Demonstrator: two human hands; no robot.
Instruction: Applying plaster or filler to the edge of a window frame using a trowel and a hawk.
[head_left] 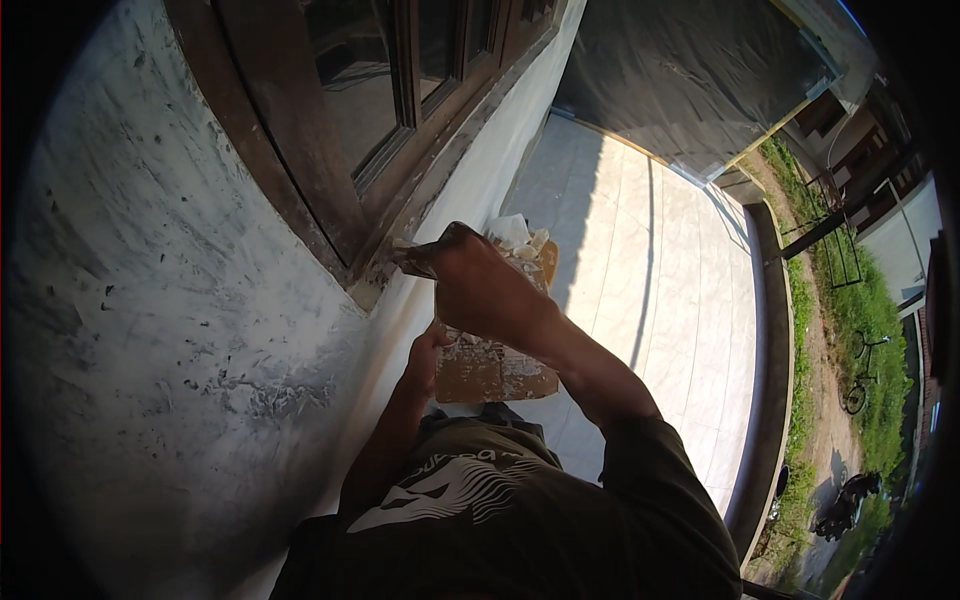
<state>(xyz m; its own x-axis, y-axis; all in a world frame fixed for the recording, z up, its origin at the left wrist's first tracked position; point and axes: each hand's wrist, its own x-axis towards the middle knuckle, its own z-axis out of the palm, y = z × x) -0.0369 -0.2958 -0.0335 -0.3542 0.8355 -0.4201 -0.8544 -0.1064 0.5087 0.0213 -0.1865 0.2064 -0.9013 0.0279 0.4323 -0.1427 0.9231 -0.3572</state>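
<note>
My right hand (468,275) reaches across from the right, closed around a thin, flat scraper-like tool (414,259). The tool's tip is at the lower corner of the brown wooden window frame (352,255), by the wall; I cannot tell whether it touches. Below that arm, my left hand (427,352) grips the left edge of a brown board (490,378) smeared with white putty. Whitish lumps (510,232) show at the board's far end. My right hand and forearm hide the middle of the board and most of the tool's handle.
A rough, patchy grey-white wall (200,330) stands close on my left. Pale floor (665,300) stretches to the right, partly sunlit, up to a low kerb (765,350). Dark sheeting (690,80) hangs at the far end. Grass, a bicycle (862,370) and a motorbike (845,505) lie beyond.
</note>
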